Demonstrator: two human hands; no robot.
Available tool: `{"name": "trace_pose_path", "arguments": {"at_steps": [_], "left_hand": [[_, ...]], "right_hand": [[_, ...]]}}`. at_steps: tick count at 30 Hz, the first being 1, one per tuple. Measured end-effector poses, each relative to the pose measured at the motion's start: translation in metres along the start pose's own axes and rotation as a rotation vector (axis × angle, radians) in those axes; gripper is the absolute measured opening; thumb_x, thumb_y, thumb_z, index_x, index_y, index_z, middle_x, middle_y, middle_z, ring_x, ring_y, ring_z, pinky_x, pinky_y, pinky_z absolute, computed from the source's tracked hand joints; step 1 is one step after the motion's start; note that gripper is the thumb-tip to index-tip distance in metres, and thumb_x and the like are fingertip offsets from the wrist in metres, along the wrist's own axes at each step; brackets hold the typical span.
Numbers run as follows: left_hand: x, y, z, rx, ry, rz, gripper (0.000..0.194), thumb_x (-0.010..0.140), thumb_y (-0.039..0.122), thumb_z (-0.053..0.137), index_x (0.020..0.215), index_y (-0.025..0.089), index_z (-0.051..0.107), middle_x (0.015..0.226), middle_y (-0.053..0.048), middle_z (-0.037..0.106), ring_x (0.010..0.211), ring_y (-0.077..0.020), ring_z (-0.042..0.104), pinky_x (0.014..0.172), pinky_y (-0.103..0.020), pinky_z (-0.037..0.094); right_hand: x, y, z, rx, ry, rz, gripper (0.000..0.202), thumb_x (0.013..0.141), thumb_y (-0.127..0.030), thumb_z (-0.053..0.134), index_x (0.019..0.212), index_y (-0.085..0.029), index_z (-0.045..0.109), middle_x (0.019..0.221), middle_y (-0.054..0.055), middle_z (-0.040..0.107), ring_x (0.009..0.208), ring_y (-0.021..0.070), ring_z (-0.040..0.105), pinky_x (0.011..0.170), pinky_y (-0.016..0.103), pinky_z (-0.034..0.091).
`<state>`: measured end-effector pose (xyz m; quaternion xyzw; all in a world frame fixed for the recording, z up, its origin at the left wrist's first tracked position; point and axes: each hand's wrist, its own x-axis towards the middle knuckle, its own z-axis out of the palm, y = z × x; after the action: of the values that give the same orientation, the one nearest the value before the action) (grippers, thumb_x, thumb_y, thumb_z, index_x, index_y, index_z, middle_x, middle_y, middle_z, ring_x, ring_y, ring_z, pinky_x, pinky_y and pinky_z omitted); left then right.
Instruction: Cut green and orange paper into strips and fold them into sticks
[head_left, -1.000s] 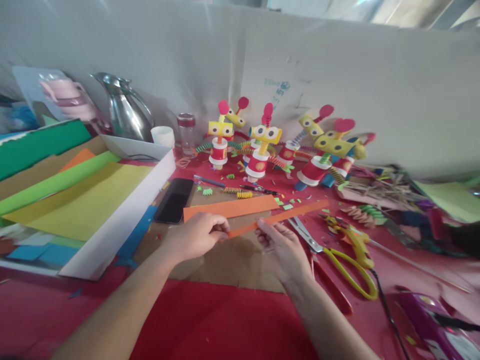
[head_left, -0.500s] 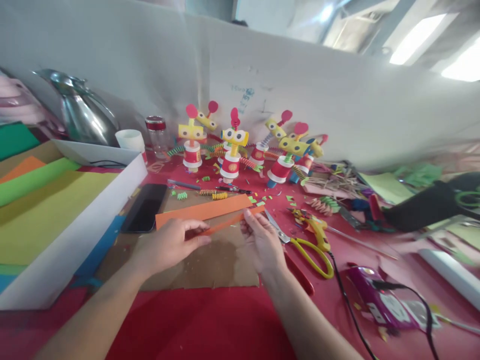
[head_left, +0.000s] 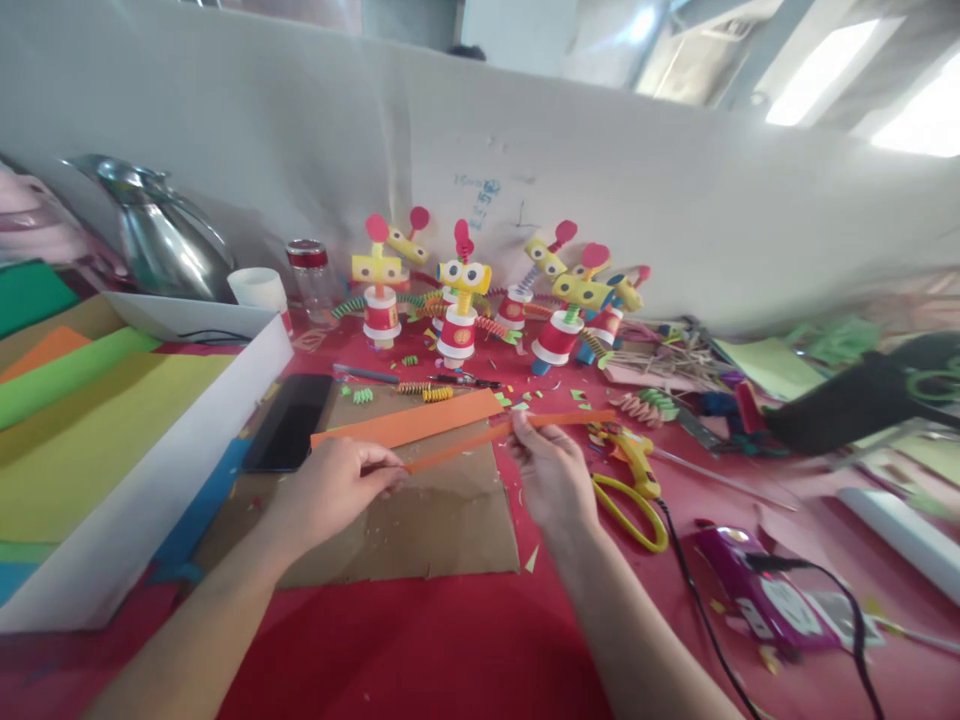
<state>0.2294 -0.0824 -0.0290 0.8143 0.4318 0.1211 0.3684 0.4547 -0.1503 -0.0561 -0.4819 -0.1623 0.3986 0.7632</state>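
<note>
A narrow orange paper strip point(head_left: 465, 443) stretches between my two hands above a brown cardboard sheet point(head_left: 420, 540). My left hand point(head_left: 349, 490) pinches its left end. My right hand point(head_left: 551, 460) grips it farther along, between thumb and fingers, and a free length sticks out to the right. Behind the strip, a wider orange paper piece point(head_left: 412, 418) lies flat on the cardboard. Scissors with yellow handles point(head_left: 630, 512) lie right of my right hand, their blades hidden by it. Just beyond them is a yellow glue gun point(head_left: 637, 462).
Several paper-cup figures point(head_left: 459, 330) stand along the wall. On the left are a white box point(head_left: 247, 385) of coloured paper, a phone point(head_left: 289, 425), a paper cup point(head_left: 259, 288), a glass jar point(head_left: 309, 275) and a steel jug point(head_left: 154, 235). A purple device point(head_left: 765, 590) with a cable lies right.
My right hand has moved slightly right along the strip, and more of the strip now extends past it. My left hand has shifted a little left. The view has tilted slightly.
</note>
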Motion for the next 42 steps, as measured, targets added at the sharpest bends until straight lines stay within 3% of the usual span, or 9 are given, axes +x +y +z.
{"name": "trace_pose_path", "arguments": {"at_steps": [8,11,15,24,28,33,37,39,42], "left_hand": [[-0.001,-0.003,-0.021,0.050,-0.014,-0.006,0.024,0.084,0.040,0.056,0.077,0.024,0.072,0.077,0.002,0.074,0.077,-0.0188,0.067,0.072,-0.027,0.044],[0.001,-0.005,-0.018,-0.032,0.012,-0.016,0.024,0.084,0.039,0.056,0.078,0.023,0.072,0.082,0.001,0.075,0.082,-0.0194,0.067,0.075,-0.027,0.045],[0.004,-0.005,-0.009,-0.107,-0.068,0.008,0.024,0.083,0.041,0.057,0.079,0.023,0.071,0.078,0.001,0.074,0.078,-0.0187,0.068,0.073,-0.027,0.047],[0.005,-0.014,-0.013,-0.109,-0.140,0.011,0.019,0.082,0.034,0.056,0.087,0.021,0.070,0.084,-0.002,0.076,0.079,-0.0196,0.069,0.072,-0.029,0.048],[-0.004,0.006,-0.002,-0.028,-0.062,0.052,0.031,0.081,0.042,0.061,0.106,0.027,0.070,0.102,-0.003,0.075,0.090,-0.0233,0.068,0.070,-0.029,0.045],[-0.013,0.030,0.008,0.020,-0.067,0.083,0.031,0.090,0.035,0.048,0.070,0.025,0.069,0.067,0.000,0.070,0.060,-0.0169,0.061,0.059,-0.027,0.039],[-0.010,0.019,0.002,0.098,-0.065,0.073,0.032,0.089,0.037,0.047,0.065,0.024,0.065,0.060,0.001,0.065,0.055,-0.0161,0.058,0.055,-0.028,0.034],[-0.007,0.010,-0.006,0.140,-0.008,0.070,0.032,0.090,0.035,0.045,0.068,0.024,0.065,0.061,0.000,0.065,0.059,-0.0164,0.058,0.058,-0.028,0.035],[-0.003,-0.002,-0.020,0.246,0.310,-0.007,0.029,0.092,0.031,0.041,0.080,0.022,0.066,0.070,-0.002,0.067,0.067,-0.0181,0.060,0.063,-0.029,0.038]], "right_hand": [[0.013,-0.012,-0.007,0.168,0.063,-0.118,0.031,0.057,-0.037,0.089,0.071,-0.021,0.067,0.067,-0.006,0.064,0.056,0.0062,0.051,0.051,0.019,0.040],[-0.001,0.006,0.001,0.024,-0.083,-0.036,0.030,0.063,-0.038,0.085,0.085,-0.023,0.070,0.079,-0.003,0.069,0.060,0.0074,0.055,0.053,0.019,0.041],[-0.021,0.027,0.010,-0.210,-0.341,0.162,0.024,0.067,-0.040,0.082,0.070,-0.018,0.072,0.063,-0.001,0.065,0.057,0.0093,0.054,0.055,0.021,0.041],[0.006,-0.002,-0.003,0.070,-0.042,-0.022,0.022,0.057,-0.026,0.088,0.069,-0.019,0.071,0.064,-0.004,0.065,0.056,0.0067,0.052,0.053,0.019,0.041],[-0.016,0.018,0.008,0.046,-0.089,0.036,0.022,0.060,-0.029,0.087,0.073,-0.022,0.071,0.065,-0.004,0.066,0.059,0.0095,0.058,0.057,0.021,0.046],[-0.046,0.037,0.024,-0.142,-0.332,0.163,0.024,0.064,-0.038,0.085,0.075,-0.020,0.075,0.066,0.000,0.068,0.057,0.0112,0.055,0.056,0.025,0.044],[-0.027,0.027,0.015,-0.155,-0.183,0.145,0.031,0.055,-0.040,0.089,0.071,-0.018,0.075,0.062,0.000,0.065,0.053,0.0093,0.051,0.052,0.024,0.041],[-0.012,0.020,0.006,-0.085,-0.074,0.059,0.031,0.056,-0.041,0.088,0.073,-0.019,0.074,0.065,-0.001,0.065,0.055,0.0091,0.052,0.053,0.024,0.042],[-0.001,0.016,-0.002,-0.236,-0.029,-0.185,0.020,0.072,-0.041,0.077,0.080,-0.023,0.072,0.069,-0.001,0.066,0.061,0.0118,0.056,0.061,0.027,0.046]]}}
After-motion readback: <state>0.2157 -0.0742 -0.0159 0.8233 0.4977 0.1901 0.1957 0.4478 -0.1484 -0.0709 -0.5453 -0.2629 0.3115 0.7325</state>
